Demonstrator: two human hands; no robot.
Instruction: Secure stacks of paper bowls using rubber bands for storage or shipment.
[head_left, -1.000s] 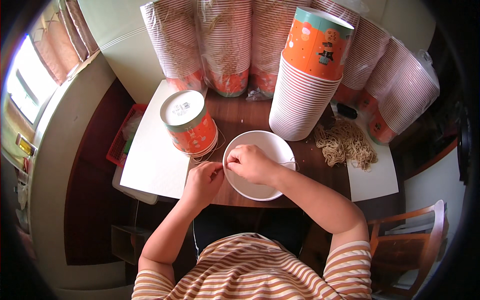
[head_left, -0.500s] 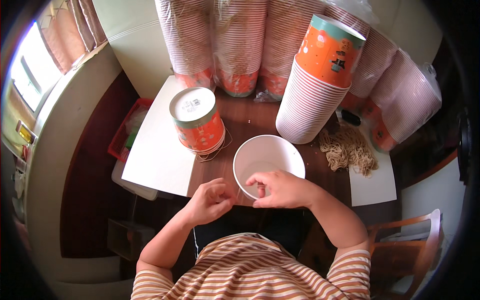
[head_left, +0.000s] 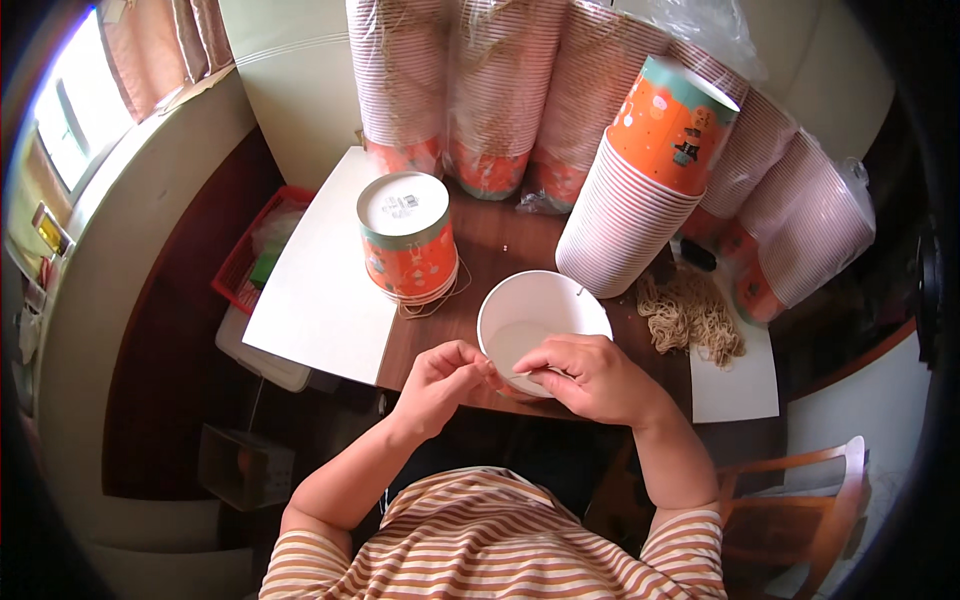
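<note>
In front of me a white paper bucket (head_left: 535, 298) stands mouth up at the table's near edge, with a small dark mark on its far rim. My left hand (head_left: 447, 380) is at the near left of the rim, thumb and fingers pinched together; what lies between them is too small to make out. Over the near rim, my right hand (head_left: 590, 375) pinches what looks like the end of a thin pale cord. To the left, orange printed buckets (head_left: 410, 262) sit upside down, nested, with cord loops hanging by their rims.
A tall leaning stack of nested buckets (head_left: 625, 220) stands behind right, an orange one on top. Beside it lies a heap of beige cords (head_left: 690, 310) on white board. Plastic-wrapped bucket stacks (head_left: 500, 100) line the back. A red basket (head_left: 240, 270) is at left, a wooden chair (head_left: 800, 510) at right.
My right hand's fingers have closed into a pinch at the rim, and my left hand has come up closer to the bucket. The view has shifted slightly.
</note>
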